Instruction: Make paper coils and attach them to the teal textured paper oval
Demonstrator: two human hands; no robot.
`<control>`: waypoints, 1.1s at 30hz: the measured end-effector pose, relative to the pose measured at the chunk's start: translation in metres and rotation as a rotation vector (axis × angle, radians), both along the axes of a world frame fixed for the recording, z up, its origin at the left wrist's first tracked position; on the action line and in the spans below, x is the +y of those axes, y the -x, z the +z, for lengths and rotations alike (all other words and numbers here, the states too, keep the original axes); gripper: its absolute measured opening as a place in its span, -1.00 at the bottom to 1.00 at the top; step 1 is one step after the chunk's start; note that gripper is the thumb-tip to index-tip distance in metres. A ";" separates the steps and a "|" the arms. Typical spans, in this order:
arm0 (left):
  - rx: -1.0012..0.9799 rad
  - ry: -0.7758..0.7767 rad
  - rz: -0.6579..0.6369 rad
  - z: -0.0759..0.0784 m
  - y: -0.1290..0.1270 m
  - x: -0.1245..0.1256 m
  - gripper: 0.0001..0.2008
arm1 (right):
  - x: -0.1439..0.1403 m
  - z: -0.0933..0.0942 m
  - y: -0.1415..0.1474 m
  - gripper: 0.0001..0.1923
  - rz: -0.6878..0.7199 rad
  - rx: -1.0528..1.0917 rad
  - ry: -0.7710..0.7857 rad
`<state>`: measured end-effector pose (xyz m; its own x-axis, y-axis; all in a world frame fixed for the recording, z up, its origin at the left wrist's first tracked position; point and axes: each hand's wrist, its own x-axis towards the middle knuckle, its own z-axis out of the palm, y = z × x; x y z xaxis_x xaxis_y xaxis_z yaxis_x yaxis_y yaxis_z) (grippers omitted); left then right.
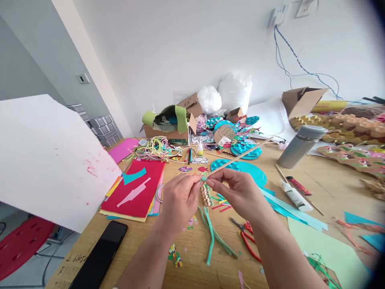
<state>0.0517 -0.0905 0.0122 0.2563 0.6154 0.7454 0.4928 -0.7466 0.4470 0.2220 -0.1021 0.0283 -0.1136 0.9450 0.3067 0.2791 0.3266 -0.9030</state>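
Note:
A thin wooden stick point(243, 155) slants up and to the right from between my hands. My right hand point(240, 192) is closed in a pinch at its lower end. Fingertips of my left hand point(180, 194) pinch a small teal strip point(204, 178) at that same end; whether it is paper or foam I cannot tell. Just below my fingers lies a small bumpy beige and green piece point(206, 196). Closer to me are several green pipe cleaners point(209, 237), with red-handled pliers point(248, 237) to their right.
Coloured paper sheets point(144, 172) and a black phone point(99, 255) lie on the left. Right of my hands are a white glue bottle point(296, 196), a grey flask point(300, 146) and pale green paper point(325, 249). A box point(165, 130) and craft supplies line the wall.

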 end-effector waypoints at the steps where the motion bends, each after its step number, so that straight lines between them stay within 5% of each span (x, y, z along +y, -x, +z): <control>1: -0.003 0.055 -0.003 0.001 0.000 -0.002 -0.88 | -0.001 0.000 0.000 -0.73 -0.012 -0.008 -0.014; 8: -0.220 0.581 -0.150 0.012 -0.001 -0.008 -0.80 | -0.006 0.005 0.002 -0.81 -0.081 -0.140 -0.121; 18: -0.564 0.960 -0.480 0.015 0.004 -0.004 -0.76 | -0.012 0.010 0.005 -0.83 -0.115 -0.166 -0.255; 25: -0.588 1.214 -0.659 0.016 0.010 0.003 -0.74 | -0.007 0.005 0.001 -0.79 0.030 -0.008 -0.075; 29: -0.501 1.141 -0.635 0.014 0.010 0.006 -0.73 | -0.004 0.001 0.000 -0.72 0.003 0.000 -0.034; 33: -0.373 0.780 -0.296 0.009 0.004 0.003 -0.71 | -0.001 -0.002 0.002 -0.68 -0.088 -0.003 -0.041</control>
<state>0.0473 -0.0871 0.0213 0.3099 0.9269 0.2118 0.0519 -0.2389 0.9696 0.2204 -0.1026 0.0266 -0.0316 0.9379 0.3455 0.3115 0.3377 -0.8882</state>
